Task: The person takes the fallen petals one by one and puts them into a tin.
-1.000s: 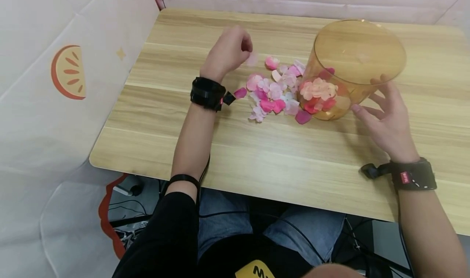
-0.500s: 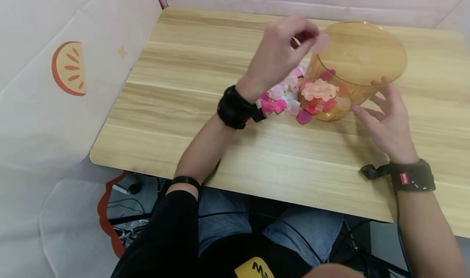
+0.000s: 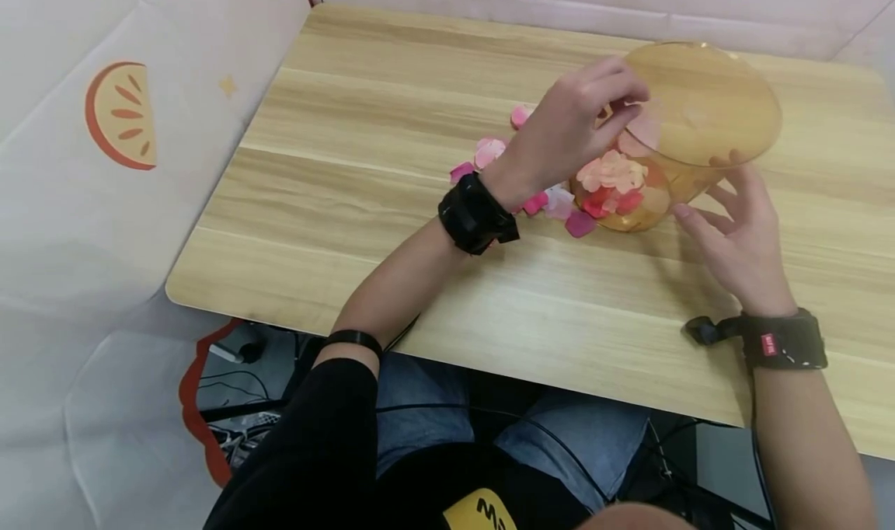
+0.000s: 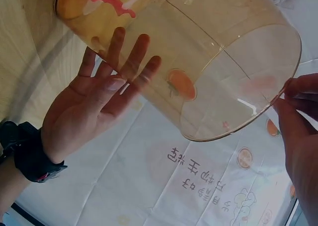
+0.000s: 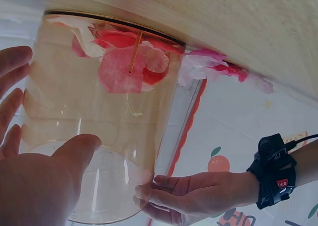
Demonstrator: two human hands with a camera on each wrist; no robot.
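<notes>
A clear amber container (image 3: 699,102) stands on the wooden table (image 3: 391,126), with pink, red and peach petals (image 3: 611,176) in its bottom. My left hand (image 3: 625,114) is at its near rim and pinches a pale pink petal (image 3: 645,130) just inside the opening. In the left wrist view those fingers (image 4: 290,94) are pressed together beside the rim. My right hand (image 3: 699,188) rests against the container's right side with its fingers straight and spread, as the left wrist view shows (image 4: 124,62). Loose petals (image 3: 489,151) lie on the table left of the container.
White cloth walls with an orange-slice print (image 3: 122,114) close in the table on the left and back. The table's front edge (image 3: 489,359) runs above my knees, and cables lie on the floor below. Black camera straps sit on both wrists.
My left hand has gone from left of the loose petals up and right to the container's rim, carrying a pale petal. The right hand has stayed against the container.
</notes>
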